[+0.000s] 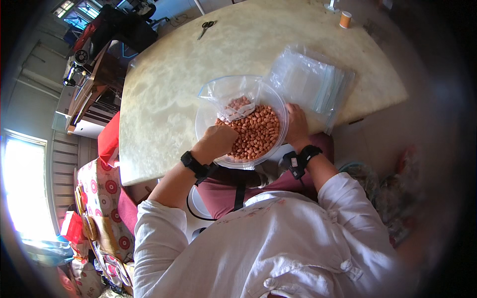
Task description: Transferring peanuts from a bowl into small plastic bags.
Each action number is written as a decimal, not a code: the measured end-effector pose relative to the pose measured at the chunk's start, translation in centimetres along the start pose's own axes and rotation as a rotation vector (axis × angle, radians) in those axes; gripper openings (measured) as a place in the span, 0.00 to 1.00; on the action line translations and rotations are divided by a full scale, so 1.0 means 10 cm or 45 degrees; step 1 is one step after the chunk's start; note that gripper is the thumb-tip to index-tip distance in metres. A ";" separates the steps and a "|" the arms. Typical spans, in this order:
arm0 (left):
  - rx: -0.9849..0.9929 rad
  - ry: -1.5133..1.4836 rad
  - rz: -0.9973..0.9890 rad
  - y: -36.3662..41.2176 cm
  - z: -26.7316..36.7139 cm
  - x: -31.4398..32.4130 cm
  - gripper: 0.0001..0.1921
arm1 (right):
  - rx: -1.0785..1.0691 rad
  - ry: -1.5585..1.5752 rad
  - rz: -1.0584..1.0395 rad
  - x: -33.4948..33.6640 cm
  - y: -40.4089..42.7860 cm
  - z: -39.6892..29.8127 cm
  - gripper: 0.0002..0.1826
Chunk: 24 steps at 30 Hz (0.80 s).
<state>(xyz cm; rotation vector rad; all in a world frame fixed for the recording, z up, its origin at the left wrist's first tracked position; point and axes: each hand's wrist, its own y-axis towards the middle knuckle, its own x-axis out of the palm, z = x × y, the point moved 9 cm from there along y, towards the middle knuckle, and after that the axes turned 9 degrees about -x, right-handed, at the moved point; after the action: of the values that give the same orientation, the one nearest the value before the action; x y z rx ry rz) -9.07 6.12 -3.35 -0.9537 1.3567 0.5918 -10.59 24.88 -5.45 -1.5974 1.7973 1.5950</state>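
Note:
A clear round plastic bowl (203,111) holds many reddish-brown peanuts (261,130) and juts past the near table edge. Inside it, toward the far left, leans a clear zip bag (212,91) with some peanuts in its bottom. My left hand (220,139) is down among the peanuts at the bowl's left, below the bag; its fingers are curled and their tips hidden, so what they grasp cannot be seen. At the bowl's right rim is my right hand (297,123), curled against the outside. Beyond it lies a stack of flat clear zip bags (305,80).
On the pale table (160,100) lie black-handled scissors (205,28) at the far side and an orange-wrapped roll (345,19) at the far right. A sewing machine (76,65) stands to the left. A red cloth (110,138) hangs by the table's left corner.

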 end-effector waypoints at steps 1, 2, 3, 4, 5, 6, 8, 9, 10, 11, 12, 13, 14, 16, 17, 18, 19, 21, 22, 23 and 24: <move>0.000 0.000 0.004 0.01 0.02 0.03 0.06 | -0.002 -0.002 0.001 0.01 -0.01 0.01 0.14; 0.006 0.023 -0.031 0.02 0.03 0.09 0.06 | -0.032 -0.031 0.008 0.02 -0.01 0.00 0.14; 0.016 0.045 -0.066 0.02 0.06 0.10 0.06 | -0.058 -0.062 0.015 0.01 -0.02 -0.01 0.13; 0.025 0.062 -0.069 0.02 0.08 0.07 0.06 | -0.060 -0.065 0.016 0.01 -0.02 0.00 0.13; 0.024 0.061 -0.067 0.01 0.09 0.04 0.06 | -0.047 -0.062 0.020 0.01 -0.02 0.01 0.14; 0.012 0.055 -0.056 0.00 0.08 0.01 0.06 | -0.036 -0.055 0.025 0.01 -0.02 0.02 0.14; -0.006 0.049 -0.045 -0.03 0.06 -0.06 0.07 | -0.067 -0.066 0.039 0.07 -0.05 0.04 0.15; 0.016 -0.098 -0.002 -0.04 0.06 -0.17 0.06 | -0.095 -0.078 0.055 0.08 -0.05 0.02 0.16; 0.044 -0.246 0.039 -0.03 0.08 -0.33 0.05 | -0.095 -0.078 0.053 0.05 -0.03 0.00 0.16; 0.044 -0.248 0.038 -0.03 0.08 -0.45 0.05 | -0.012 0.021 0.054 0.02 -0.03 0.02 0.14; -0.039 -0.412 0.114 0.01 0.05 -0.72 0.05 | 0.082 0.108 0.056 -0.02 -0.05 0.10 0.12; -0.141 -0.570 0.192 0.02 -0.04 -0.91 0.05 | 0.081 0.109 0.055 -0.01 -0.05 0.09 0.12; -0.143 -0.652 0.353 0.04 -0.12 -1.06 0.06 | 0.057 0.060 0.057 -0.01 -0.06 0.08 0.15; -0.185 -0.751 0.621 0.07 -0.29 -1.28 0.07 | 0.026 0.013 0.057 0.02 -0.06 0.07 0.19; -0.199 -0.651 0.694 0.11 -0.36 -1.33 0.07 | 0.008 0.010 0.036 0.05 -0.06 0.06 0.19; -0.271 -0.621 0.686 0.17 -0.41 -1.32 0.07 | -0.005 0.002 0.014 0.05 -0.05 0.05 0.18; -0.342 -0.589 0.676 0.21 -0.45 -1.31 0.07 | -0.006 0.001 0.012 0.05 -0.04 0.05 0.18; -0.399 -0.565 0.625 0.31 -0.49 -1.25 0.07 | 0.026 0.053 -0.008 0.05 -0.02 0.06 0.11; -0.456 -0.538 0.574 0.34 -0.52 -1.21 0.07 | 0.026 0.052 -0.009 0.05 -0.02 0.06 0.11; -0.457 -0.539 0.573 0.36 -0.53 -1.20 0.07 | 0.009 0.042 -0.002 0.04 -0.02 0.05 0.11; -0.488 -0.552 0.546 0.37 -0.55 -1.19 0.07 | -0.007 0.032 0.005 0.03 -0.02 0.03 0.11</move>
<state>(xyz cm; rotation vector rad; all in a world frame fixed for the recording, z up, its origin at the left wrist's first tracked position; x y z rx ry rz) -16.97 5.39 7.68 -0.7700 1.0711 1.3410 -10.68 25.04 -5.88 -1.6242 1.8110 1.5904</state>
